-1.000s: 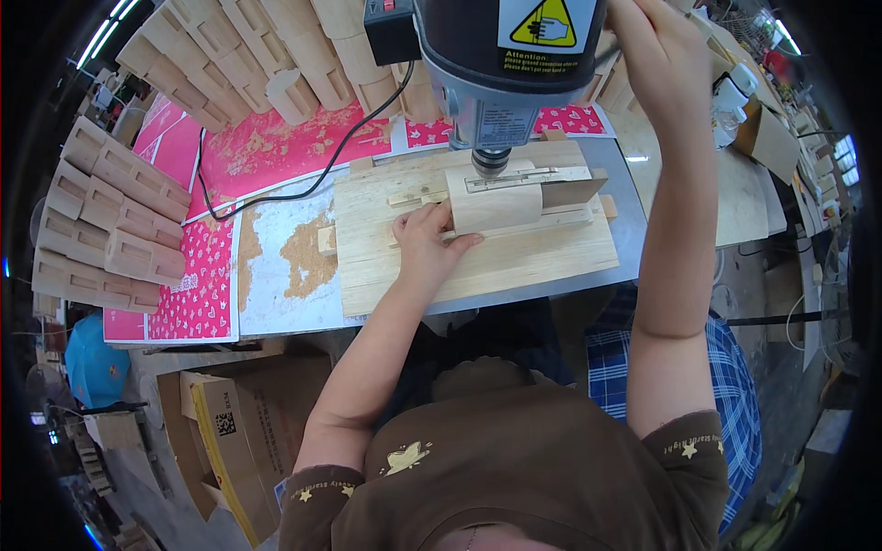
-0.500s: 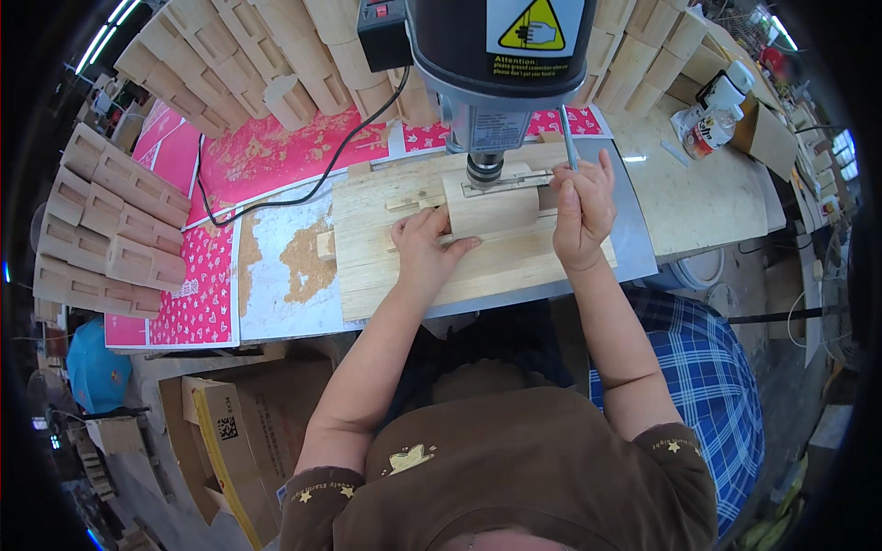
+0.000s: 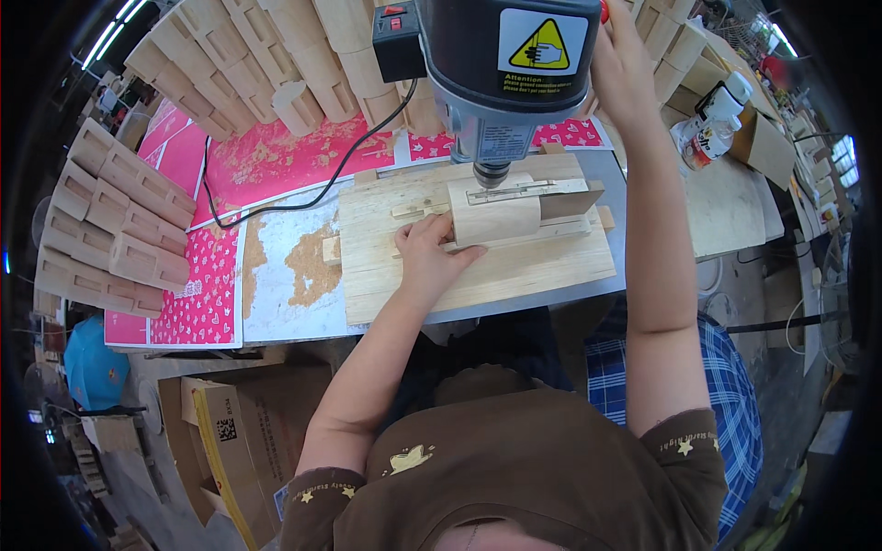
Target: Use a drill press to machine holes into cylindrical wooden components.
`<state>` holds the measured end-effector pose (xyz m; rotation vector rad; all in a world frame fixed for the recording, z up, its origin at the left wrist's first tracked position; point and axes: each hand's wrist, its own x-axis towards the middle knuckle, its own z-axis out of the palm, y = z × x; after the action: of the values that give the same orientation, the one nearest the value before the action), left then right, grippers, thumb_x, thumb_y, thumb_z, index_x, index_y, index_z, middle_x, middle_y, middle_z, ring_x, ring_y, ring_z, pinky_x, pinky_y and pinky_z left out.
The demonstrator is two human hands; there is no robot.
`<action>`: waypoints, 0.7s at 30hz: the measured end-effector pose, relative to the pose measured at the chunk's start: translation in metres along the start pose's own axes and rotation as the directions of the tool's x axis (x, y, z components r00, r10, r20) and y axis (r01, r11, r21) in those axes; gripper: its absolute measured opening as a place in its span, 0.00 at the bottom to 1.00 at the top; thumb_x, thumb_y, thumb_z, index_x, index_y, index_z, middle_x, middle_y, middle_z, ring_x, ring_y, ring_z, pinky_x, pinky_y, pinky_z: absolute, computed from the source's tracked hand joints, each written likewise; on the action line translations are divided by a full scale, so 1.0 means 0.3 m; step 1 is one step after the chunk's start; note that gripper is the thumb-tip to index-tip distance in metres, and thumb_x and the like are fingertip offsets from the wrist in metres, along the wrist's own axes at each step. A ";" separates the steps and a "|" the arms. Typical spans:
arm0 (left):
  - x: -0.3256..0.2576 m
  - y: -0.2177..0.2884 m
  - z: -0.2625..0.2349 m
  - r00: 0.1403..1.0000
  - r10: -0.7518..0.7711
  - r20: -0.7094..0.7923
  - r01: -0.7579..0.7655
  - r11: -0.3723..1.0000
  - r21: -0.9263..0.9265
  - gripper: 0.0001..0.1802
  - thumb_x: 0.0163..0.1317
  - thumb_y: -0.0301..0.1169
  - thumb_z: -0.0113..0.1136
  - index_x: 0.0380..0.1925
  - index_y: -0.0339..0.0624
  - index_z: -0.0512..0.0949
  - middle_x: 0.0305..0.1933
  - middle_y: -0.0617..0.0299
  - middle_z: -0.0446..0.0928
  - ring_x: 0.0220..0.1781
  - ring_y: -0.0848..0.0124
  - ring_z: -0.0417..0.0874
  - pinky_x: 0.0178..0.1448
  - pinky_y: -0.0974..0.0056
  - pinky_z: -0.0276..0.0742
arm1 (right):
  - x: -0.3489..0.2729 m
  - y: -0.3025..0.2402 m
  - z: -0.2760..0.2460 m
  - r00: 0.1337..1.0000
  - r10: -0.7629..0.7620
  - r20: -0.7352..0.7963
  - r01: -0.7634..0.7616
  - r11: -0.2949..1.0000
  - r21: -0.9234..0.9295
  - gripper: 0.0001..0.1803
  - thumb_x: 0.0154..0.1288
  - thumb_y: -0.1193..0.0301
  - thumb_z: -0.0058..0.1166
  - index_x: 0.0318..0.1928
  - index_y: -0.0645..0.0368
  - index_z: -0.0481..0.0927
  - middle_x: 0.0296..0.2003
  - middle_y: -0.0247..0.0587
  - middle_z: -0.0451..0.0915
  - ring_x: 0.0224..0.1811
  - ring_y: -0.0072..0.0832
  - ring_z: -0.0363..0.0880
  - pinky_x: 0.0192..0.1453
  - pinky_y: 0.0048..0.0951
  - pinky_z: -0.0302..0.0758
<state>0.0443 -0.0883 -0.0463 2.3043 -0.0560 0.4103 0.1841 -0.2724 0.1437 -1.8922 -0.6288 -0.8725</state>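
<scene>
Head view crops the drill press (image 3: pixel 469 78) beside the right hand (image 3: pixel 627 73).

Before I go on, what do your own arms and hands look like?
The left hand and right hand are bare, with no gloves showing. The forearms are bare too, no watch or bracelet in sight. Short brown sleeves carry pale yellow stars and small lettering.

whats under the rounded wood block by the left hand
A pale wooden board shows below the rounded wood block, extending past its near side. The block's underside and whatever it directly rests on are hidden.
</scene>
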 end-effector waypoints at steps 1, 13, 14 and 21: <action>-0.001 -0.005 -0.006 1.000 -0.023 0.005 0.023 1.000 -0.008 0.23 0.36 0.40 0.74 0.35 0.49 0.80 0.27 0.69 0.74 0.35 0.70 0.75 0.56 0.58 0.53 | -0.068 0.015 -0.002 0.997 0.040 0.059 -0.041 0.999 0.000 0.15 0.70 0.64 0.41 0.45 0.63 0.73 0.31 0.44 0.78 0.31 0.31 0.77 0.42 0.27 0.72; -0.098 -0.106 -0.203 0.994 0.006 -0.110 -0.016 0.996 -0.087 0.19 0.37 0.35 0.74 0.30 0.43 0.77 0.25 0.68 0.74 0.30 0.75 0.75 0.44 0.64 0.66 | -0.521 0.127 -0.097 0.850 0.066 0.522 0.160 0.913 -0.376 0.16 0.50 0.62 0.61 0.37 0.56 0.76 0.32 0.37 0.72 0.39 0.37 0.70 0.46 0.37 0.63; -0.121 -0.127 -0.251 0.993 -0.089 -0.083 0.065 0.964 -0.258 0.18 0.39 0.35 0.73 0.30 0.41 0.77 0.24 0.69 0.74 0.27 0.77 0.74 0.38 0.67 0.70 | -0.520 0.114 -0.103 0.848 0.068 0.526 0.169 0.905 -0.390 0.16 0.48 0.63 0.63 0.36 0.56 0.76 0.32 0.37 0.72 0.39 0.37 0.70 0.46 0.37 0.64; -0.162 0.014 -0.432 0.767 -0.622 0.155 0.510 0.445 -0.737 0.17 0.52 0.38 0.66 0.23 0.34 0.76 0.22 0.63 0.75 0.18 0.80 0.70 0.24 0.75 0.65 | -0.569 -0.001 -0.100 0.801 0.084 0.593 0.158 0.926 -0.344 0.19 0.44 0.64 0.66 0.37 0.57 0.76 0.32 0.38 0.71 0.39 0.38 0.69 0.46 0.38 0.64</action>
<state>-0.0381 -0.0030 0.0252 1.3202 0.5350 0.1314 0.0694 -0.3102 0.0195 -2.5531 -0.9275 -0.4090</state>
